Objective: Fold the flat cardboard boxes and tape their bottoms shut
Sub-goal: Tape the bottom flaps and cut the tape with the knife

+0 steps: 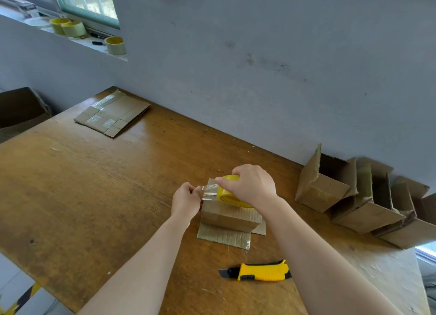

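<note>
Yellow-and-black utility knife point(257, 271) lies nearest on the wooden desk point(94, 185), untouched. Just beyond it stands one small cardboard box point(230, 217), apparently bottom-up, with a flap spread flat on the desk in front. The right hand point(253, 185) grips the yellow tape roll point(230, 194) over the top of the box. The left hand point(186, 200) pinches the clear tape end, drawn a short way off the roll. Judged stage: this box is folded, but its seam is not yet taped, so the strip remains to be pulled, laid and cut. At the right, by the wall, is a row of finished boxes point(318, 189): at least three, overlapping, exact count unclear. At the far left lies one pile of flat cardboard point(112, 113), apparently awaiting folding; its sheets cannot be counted. Three spare tape rolls point(115, 45) sit on the window sill point(99, 50).
</note>
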A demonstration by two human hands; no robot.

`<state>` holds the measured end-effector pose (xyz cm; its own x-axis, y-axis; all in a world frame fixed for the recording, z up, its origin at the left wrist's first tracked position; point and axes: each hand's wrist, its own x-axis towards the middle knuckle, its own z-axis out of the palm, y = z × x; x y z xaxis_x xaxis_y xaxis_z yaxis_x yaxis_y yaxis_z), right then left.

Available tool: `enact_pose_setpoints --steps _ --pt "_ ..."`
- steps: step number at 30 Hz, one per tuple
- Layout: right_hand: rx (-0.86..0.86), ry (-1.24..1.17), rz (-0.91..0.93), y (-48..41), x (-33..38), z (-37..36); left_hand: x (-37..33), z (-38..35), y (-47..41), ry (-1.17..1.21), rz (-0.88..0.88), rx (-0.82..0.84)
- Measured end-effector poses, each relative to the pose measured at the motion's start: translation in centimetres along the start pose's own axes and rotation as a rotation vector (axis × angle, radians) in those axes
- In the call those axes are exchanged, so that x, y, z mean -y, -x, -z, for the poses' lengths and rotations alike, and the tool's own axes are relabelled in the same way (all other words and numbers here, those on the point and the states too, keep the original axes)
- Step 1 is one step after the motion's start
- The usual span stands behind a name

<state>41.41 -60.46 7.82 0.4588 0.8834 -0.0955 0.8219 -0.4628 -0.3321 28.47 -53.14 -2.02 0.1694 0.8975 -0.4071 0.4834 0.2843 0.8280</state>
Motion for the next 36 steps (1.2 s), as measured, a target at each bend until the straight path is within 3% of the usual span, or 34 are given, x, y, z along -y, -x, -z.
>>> enact_pose_setpoints --steps 7,15,17,19,22,27,30,36 --pt "0.009 -0.007 -0.013 -0.9 -0.2 -0.1 0.3 -1.2 -0.7 0.032 0.081 0.047" --pt "0.011 -0.015 -0.012 -1.5 -0.4 -0.2 0.1 -1.3 -1.7 0.070 0.335 0.225" --pt "0.015 -0.035 -0.021 -1.5 -0.5 -0.1 0.4 -1.2 -1.6 -0.081 0.272 0.188" --pt "0.012 -0.043 -0.023 -1.5 -0.6 -0.1 0.9 -1.4 -1.2 -0.186 0.109 0.019" --pt "0.003 -0.048 -0.028 -1.4 -0.7 -0.1 0.6 -1.6 0.6 -0.013 -0.167 -0.200" --pt "-0.009 -0.035 -0.038 -1.6 -0.8 -0.3 0.2 -1.3 1.6 -0.158 -0.337 -0.180" --pt "-0.017 -0.032 -0.039 -1.6 -0.7 -0.3 -0.9 -1.1 1.1 -0.201 -0.307 -0.135" --pt "-0.046 -0.095 -0.016 -1.5 -1.5 -0.4 -1.9 -3.2 0.7 0.023 -0.020 0.118"
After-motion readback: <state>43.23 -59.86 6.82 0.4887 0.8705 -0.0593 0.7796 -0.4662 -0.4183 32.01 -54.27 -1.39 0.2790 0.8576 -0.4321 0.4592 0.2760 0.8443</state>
